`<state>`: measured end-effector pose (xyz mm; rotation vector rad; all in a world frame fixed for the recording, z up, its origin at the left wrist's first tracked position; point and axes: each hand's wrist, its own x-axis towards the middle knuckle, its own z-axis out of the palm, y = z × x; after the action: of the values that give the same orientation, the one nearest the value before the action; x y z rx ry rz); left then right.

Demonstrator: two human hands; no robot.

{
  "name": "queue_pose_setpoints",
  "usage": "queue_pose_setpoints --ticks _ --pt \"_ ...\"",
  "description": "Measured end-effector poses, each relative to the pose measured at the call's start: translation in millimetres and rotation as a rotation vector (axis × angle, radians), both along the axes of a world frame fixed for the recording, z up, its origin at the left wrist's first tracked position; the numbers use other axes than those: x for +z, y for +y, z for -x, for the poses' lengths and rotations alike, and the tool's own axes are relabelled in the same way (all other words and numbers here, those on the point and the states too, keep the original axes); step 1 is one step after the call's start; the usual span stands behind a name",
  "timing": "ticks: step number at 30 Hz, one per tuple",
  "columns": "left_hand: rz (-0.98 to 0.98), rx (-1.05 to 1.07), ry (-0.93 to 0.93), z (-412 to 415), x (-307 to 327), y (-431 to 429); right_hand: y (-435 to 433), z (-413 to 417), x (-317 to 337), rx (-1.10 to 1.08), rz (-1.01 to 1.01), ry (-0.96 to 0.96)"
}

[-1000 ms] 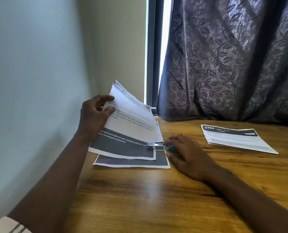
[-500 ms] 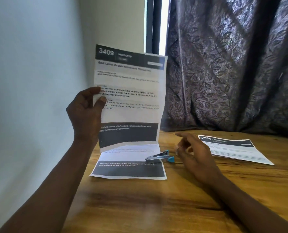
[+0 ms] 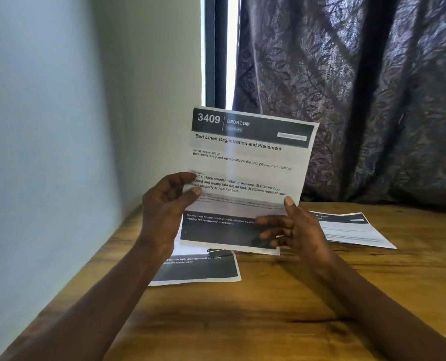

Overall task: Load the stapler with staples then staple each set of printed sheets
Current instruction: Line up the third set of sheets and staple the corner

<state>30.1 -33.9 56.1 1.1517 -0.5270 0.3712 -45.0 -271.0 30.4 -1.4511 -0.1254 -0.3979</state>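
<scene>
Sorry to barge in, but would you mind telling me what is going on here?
A person holds the 3409 sheet upright above the wooden table with both hands: the left hand pinches its left edge, the right hand grips its lower right edge. Beneath it a second sheet lies flat with the stapler on it, mostly hidden. A third sheet lies farther right. No hand touches the stapler.

- Brown wooden desk [image 3: 282, 308]: visible grain, slight sheen.
- White printed paper sheet with the dark header [image 3: 248, 162]: matt, thin.
- Dark purple leaf-patterned cloth curtain [image 3: 360, 87]: faintly shiny.
- Pale painted wall [image 3: 47, 126]: smooth, matt.
</scene>
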Motion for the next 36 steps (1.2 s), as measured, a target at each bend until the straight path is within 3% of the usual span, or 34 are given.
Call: queue_pose_setpoints --ticks 10,17,28,32,36 --pt "-0.058 0.012 0.044 4 -4 -4 -12 -2 4 -0.095 -0.084 -0.011" --pt "-0.132 -0.006 0.185 -2 -12 -5 -20 -2 4 -0.118 -0.132 -0.088" --pt "-0.022 -0.132 0.432 -14 -24 -6 -30 -12 -8 -0.128 0.095 -0.002" --pt "-0.178 -0.120 0.385 -14 -24 -3 -27 -11 -10 -0.056 0.105 -0.024" --pt "-0.383 -0.143 0.275 -9 -25 -2 -27 -8 -7 -0.054 -0.099 -0.052"
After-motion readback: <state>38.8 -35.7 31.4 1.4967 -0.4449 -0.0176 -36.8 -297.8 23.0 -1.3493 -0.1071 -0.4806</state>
